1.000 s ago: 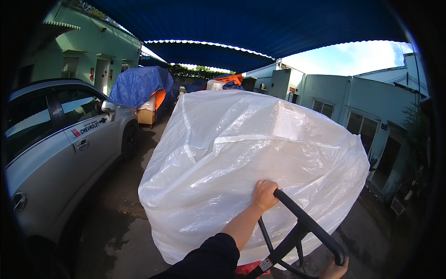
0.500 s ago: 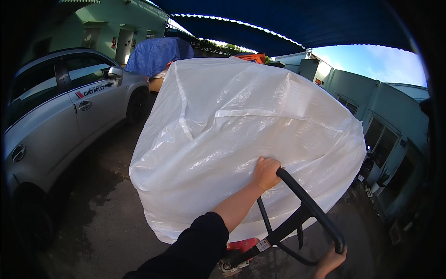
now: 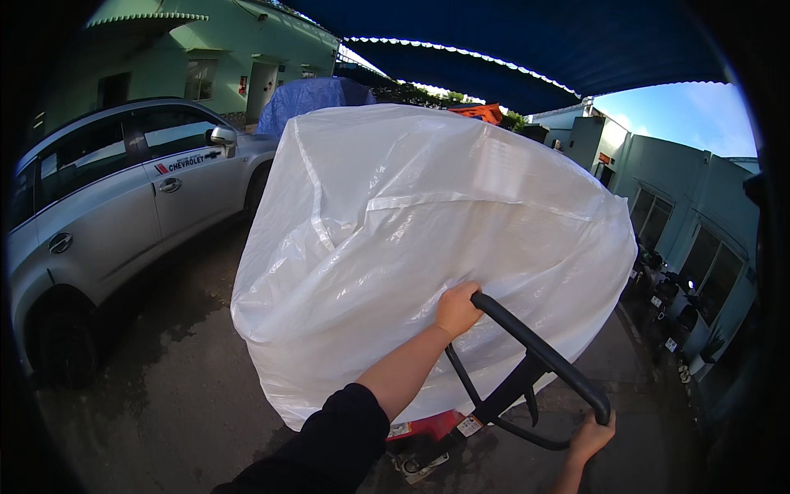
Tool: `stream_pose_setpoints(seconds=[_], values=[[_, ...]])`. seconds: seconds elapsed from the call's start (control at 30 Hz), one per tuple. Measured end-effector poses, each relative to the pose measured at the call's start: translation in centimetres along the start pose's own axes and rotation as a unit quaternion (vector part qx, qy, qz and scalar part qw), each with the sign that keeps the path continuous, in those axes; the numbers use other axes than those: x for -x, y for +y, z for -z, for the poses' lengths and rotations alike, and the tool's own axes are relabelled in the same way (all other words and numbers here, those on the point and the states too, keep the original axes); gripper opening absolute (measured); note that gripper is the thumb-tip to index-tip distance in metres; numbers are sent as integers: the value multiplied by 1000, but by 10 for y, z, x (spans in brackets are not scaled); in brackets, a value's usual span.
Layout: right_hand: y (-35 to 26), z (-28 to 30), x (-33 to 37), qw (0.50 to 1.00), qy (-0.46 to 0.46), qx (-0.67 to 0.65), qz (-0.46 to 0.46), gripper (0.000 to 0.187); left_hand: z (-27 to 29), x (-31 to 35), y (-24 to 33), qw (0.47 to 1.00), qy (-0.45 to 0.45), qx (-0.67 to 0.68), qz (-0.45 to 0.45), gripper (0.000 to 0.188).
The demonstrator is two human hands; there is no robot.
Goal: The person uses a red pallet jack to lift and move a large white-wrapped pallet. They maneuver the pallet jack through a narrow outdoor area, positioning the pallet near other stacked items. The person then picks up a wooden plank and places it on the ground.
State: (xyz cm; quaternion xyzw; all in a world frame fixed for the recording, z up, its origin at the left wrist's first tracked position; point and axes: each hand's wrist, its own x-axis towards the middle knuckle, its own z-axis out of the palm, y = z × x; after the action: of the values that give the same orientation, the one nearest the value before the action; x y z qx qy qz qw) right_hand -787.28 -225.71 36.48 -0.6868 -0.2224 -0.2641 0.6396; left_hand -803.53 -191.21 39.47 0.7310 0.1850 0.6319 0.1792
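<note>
My left hand is closed around the far left corner of a black looped pallet jack handle. Its knuckles lie close against the white cover; whether they touch it I cannot tell. Lower right, my right hand wraps the loop's near corner. The handle leans from a red pallet jack base low on the ground. Just ahead stands a large bulky load under a white plastic sheet, creased and taped, hiding what is inside and the jack's forks.
A silver car is parked close on the left. Along the right wall stand several motorbikes and a potted plant. Behind the load are a blue tarp-covered pile and something orange. A dark blue awning hangs overhead.
The car and buildings have shifted in view, and more of the motorbikes on the right shows. Both hands keep their hold; the left hand and handle sit slightly further left in view.
</note>
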Motion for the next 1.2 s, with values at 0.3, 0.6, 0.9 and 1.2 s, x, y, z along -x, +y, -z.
stream_pose_setpoints(seconds=[0.3, 0.6, 0.9, 1.2], values=[[103, -87, -177, 991, -78, -101, 27, 10, -98, -23, 19, 987, 47, -146, 43, 21], [171, -208, -286, 953, -222, -204, -24, 13, -151, -34, 36, 955, 126, -230, 137, 20], [166, -307, -317, 943, -253, -215, 29, 19, -161, -73, -35, 941, 188, -246, 136, 17], [165, -408, -338, 818, -445, -363, 34, 14, -136, -137, -110, 845, 219, -457, 172, 8]])
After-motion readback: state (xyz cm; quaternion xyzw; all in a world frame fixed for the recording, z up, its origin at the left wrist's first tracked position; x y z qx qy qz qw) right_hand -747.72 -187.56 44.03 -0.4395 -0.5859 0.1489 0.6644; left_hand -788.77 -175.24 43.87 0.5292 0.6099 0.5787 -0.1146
